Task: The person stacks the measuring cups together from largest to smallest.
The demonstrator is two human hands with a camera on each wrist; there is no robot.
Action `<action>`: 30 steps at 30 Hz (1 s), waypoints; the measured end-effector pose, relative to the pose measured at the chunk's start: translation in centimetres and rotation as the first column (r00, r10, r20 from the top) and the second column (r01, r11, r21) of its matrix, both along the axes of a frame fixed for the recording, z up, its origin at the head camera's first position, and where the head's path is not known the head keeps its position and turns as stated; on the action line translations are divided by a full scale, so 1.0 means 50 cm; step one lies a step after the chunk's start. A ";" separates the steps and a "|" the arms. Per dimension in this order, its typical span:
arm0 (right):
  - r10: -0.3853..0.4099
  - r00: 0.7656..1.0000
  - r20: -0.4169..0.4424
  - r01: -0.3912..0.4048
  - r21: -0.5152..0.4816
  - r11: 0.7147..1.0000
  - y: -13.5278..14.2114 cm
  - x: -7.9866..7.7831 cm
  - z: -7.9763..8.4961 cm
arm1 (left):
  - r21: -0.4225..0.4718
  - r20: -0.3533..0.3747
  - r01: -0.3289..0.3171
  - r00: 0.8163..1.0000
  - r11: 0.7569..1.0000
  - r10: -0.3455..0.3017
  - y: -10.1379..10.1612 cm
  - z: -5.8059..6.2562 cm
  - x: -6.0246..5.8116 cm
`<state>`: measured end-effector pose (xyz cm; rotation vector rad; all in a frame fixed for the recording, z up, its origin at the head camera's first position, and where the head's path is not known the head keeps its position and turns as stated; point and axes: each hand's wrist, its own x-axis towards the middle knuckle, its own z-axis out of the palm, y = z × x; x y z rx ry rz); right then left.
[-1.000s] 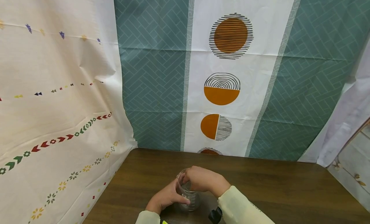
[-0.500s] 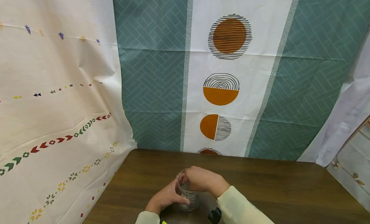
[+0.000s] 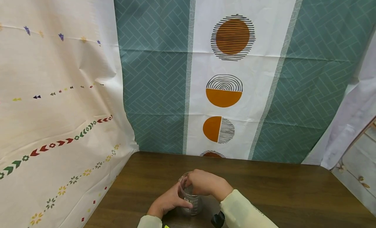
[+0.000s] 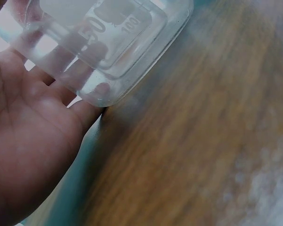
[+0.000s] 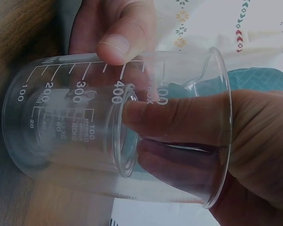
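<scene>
A large clear glass beaker stands on the table, its white scale running up to 400 and beyond in the right wrist view. My left hand grips it from the left, the thumb lying along its wall and the fingers behind the glass. Inside it sits a smaller glass beaker with its own scale to 100. My right hand reaches down through the big beaker's mouth. Its thumb and fingers pinch the small beaker's rim. The left wrist view shows the bases nested, small within large.
A brown wooden table extends to the right and behind the hands. Patterned cloth hangs at the back edge, with a white embroidered cloth at the left. A pale floral surface is at the far right.
Both hands and both beakers keep their places. Only the head view shifts very slightly.
</scene>
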<state>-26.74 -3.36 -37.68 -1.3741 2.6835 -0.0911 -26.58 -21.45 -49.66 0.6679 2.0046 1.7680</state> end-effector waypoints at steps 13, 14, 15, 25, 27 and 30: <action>-0.018 1.000 -0.004 0.018 0.014 1.000 0.006 0.002 0.002 | 0.022 0.025 0.014 1.000 1.000 -0.015 0.005 0.000 0.001; -0.017 1.000 -0.005 0.017 0.014 1.000 0.007 0.002 0.002 | 0.021 0.024 0.013 1.000 1.000 -0.013 0.005 0.001 0.001; -0.017 1.000 -0.003 0.017 0.014 1.000 0.007 0.002 0.003 | 0.020 0.021 0.012 1.000 1.000 -0.013 0.005 0.001 0.001; -0.004 1.000 0.006 0.004 0.013 1.000 0.006 0.002 0.004 | 0.026 0.010 0.014 1.000 1.000 -0.014 0.006 0.005 0.000; -0.004 1.000 0.012 0.003 0.008 1.000 0.006 0.000 0.003 | 0.028 0.004 0.016 1.000 0.999 -0.016 0.005 0.004 -0.002; -0.007 1.000 0.020 0.007 -0.003 1.000 0.006 -0.002 0.000 | 0.031 -0.002 0.022 1.000 0.999 -0.022 0.003 0.002 -0.003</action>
